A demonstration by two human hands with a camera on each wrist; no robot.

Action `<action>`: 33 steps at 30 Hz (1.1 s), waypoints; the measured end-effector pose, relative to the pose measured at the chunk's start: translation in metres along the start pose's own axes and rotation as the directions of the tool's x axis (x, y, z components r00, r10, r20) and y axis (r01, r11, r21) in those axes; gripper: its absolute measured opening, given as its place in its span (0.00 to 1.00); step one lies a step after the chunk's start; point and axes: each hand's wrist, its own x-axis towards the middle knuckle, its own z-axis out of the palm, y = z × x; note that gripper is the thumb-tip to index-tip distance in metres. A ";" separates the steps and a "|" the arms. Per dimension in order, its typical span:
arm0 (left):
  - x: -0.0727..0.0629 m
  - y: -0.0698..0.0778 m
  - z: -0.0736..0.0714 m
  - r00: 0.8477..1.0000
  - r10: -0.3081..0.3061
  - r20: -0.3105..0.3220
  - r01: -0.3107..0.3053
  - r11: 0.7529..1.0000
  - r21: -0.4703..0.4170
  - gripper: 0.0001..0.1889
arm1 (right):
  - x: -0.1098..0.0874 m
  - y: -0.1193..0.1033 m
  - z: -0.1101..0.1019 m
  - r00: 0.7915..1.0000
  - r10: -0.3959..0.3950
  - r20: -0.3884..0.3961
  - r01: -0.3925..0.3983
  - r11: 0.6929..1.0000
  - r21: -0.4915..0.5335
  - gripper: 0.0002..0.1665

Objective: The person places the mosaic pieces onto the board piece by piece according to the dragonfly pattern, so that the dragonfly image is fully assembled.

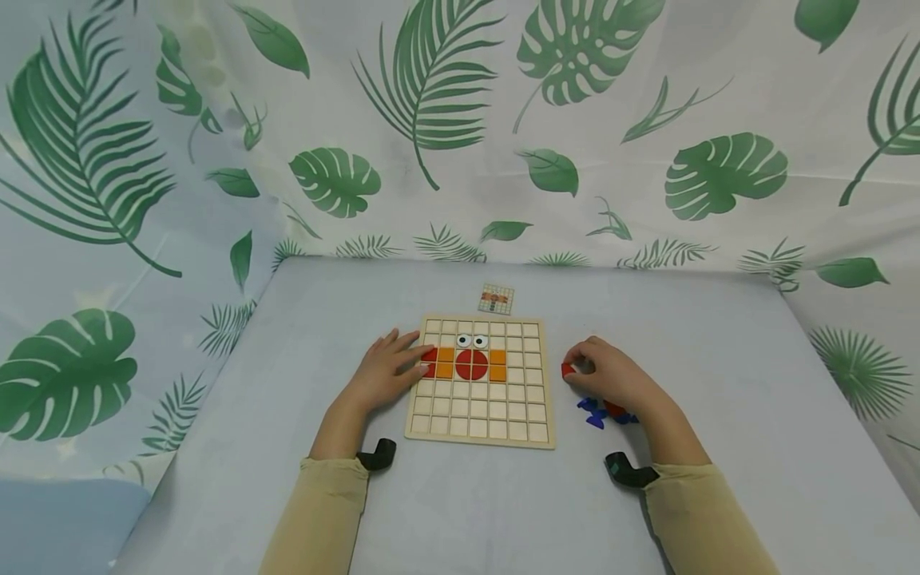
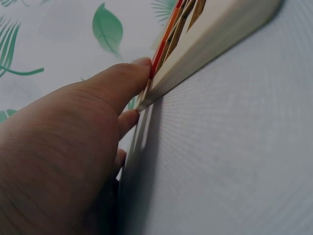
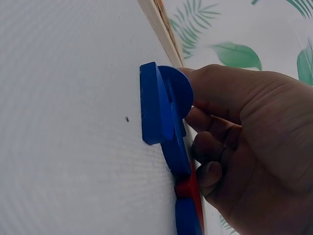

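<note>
A wooden grid board (image 1: 477, 409) lies flat on the table, with red and orange pieces and two googly-eye pieces set in its cells. My left hand (image 1: 384, 371) rests at the board's left edge, fingers spread, thumb and fingertips touching the red pieces (image 1: 430, 362) there. In the left wrist view the thumb lies on the board's rim (image 2: 195, 54). To the right of the board, my right hand (image 1: 611, 374) pinches a small red piece (image 1: 568, 370) between thumb and fingers. Blue pieces (image 3: 154, 105) lie near that hand's wrist; they partly hide its fingertips in the right wrist view.
A small pattern card (image 1: 496, 299) lies behind the board. Beside the blue pieces is another red piece (image 1: 614, 409), partly under the right wrist. A leaf-print cloth (image 1: 446, 200) hangs behind and at both sides of the table.
</note>
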 end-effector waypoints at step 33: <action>-0.001 0.001 -0.001 1.000 0.022 -0.006 -0.022 1.000 -0.001 0.25 | 0.007 -0.030 -0.009 0.999 -0.039 0.006 0.039 0.999 0.004 0.15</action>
